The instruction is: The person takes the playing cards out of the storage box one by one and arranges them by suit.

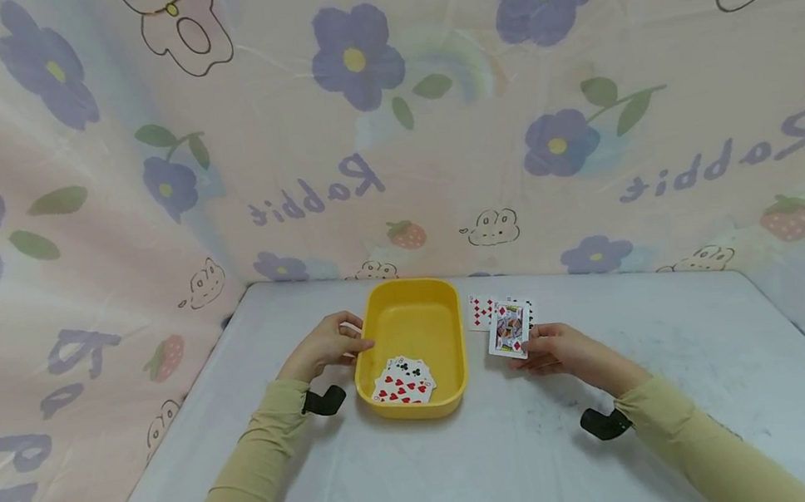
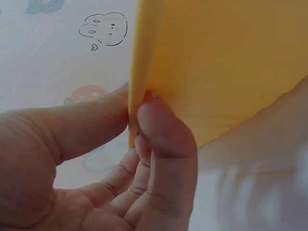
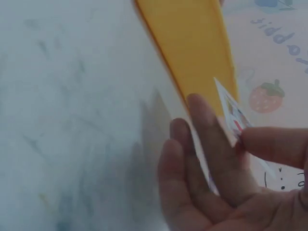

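Note:
My left hand pinches the left wall of a yellow plastic tray; in the left wrist view the thumb is outside and the index finger inside. Several playing cards, showing hearts and clubs, lie fanned at the tray's near end. To the right of the tray, my right hand pinches a face card with a red diamond between thumb and fingers. That card is tilted, its face up, and appears raised off the table. Behind it, a diamonds card and a mostly hidden black-pip card lie on the table.
A white cloth covers the table. Patterned fabric with flowers and rabbits hangs along the back and sides. A black wrist mount is on the left sleeve and another black mount on the right.

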### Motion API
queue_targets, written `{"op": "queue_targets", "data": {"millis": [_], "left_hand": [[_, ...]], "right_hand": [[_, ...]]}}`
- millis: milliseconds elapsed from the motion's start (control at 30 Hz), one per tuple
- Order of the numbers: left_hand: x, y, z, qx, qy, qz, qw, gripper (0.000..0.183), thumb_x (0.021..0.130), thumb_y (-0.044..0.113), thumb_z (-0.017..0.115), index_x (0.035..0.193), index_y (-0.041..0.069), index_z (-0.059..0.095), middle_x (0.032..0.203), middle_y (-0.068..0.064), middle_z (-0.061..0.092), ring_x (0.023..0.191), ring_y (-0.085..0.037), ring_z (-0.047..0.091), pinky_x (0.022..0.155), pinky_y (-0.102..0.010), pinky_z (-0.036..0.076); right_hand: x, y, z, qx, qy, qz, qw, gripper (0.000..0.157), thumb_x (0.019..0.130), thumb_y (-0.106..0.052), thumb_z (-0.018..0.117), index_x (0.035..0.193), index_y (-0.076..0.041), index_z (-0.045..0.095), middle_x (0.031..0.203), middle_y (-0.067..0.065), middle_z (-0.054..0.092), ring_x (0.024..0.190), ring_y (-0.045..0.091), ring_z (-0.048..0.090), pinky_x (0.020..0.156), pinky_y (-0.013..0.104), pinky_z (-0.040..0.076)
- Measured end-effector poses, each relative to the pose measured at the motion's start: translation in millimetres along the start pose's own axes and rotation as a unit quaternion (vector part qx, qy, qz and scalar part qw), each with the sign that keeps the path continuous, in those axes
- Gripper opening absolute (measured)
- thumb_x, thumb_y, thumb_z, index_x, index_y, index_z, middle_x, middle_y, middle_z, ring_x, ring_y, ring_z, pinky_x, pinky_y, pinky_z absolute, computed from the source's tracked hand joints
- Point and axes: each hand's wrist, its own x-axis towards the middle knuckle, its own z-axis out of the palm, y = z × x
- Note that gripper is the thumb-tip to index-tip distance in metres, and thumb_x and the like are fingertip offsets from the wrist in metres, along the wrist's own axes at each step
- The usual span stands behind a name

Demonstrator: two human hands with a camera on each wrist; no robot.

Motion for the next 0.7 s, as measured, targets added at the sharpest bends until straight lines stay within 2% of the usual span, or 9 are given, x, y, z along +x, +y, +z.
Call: {"op": "queue_targets", "data": {"millis": [233, 367, 700], "left_hand": [[0.5, -0.4, -0.3, 0.001, 0.003, -0.001, 1.0, 0.044, 0.084, 0.012, 0.075, 0.119, 0.003, 0.05, 0.092, -0.01, 0.059, 0.07, -0.019, 0.058, 0.065, -0.032, 0.056], [1.7, -0.9, -0.8, -0.001, -0.001, 0.0, 1.0, 0.043, 0.084, 0.012, 0.075, 0.119, 0.002, 0.051, 0.092, -0.011, 0.059, 0.07, -0.019, 0.058, 0.065, -0.032, 0.055], [2.0, -1.8, -0.6, -0.007, -0.002, -0.001, 1.0, 0.042, 0.084, 0.011, 0.075, 0.118, 0.003, 0.051, 0.092, -0.011, 0.058, 0.07, -0.018, 0.057, 0.064, -0.03, 0.055]], "right_hand": [[2, 12, 3.4, -0.023, -0.01, 0.033, 0.999, 0.012, 0.094, -0.01, 0.057, 0.09, 0.002, 0.06, 0.08, 0.009, 0.067, 0.07, 0.016, 0.062, 0.064, 0.029, 0.053], [3, 19, 5.0, -0.023, -0.024, 0.035, 0.999, 0.013, 0.095, -0.009, 0.056, 0.092, 0.003, 0.061, 0.08, 0.01, 0.069, 0.069, 0.014, 0.064, 0.06, 0.025, 0.052], [10, 20, 16.5, -0.046, -0.001, 0.048, 0.998, 0.021, 0.095, -0.014, 0.059, 0.1, 0.006, 0.06, 0.085, 0.014, 0.071, 0.074, 0.019, 0.07, 0.058, 0.025, 0.053]]}}
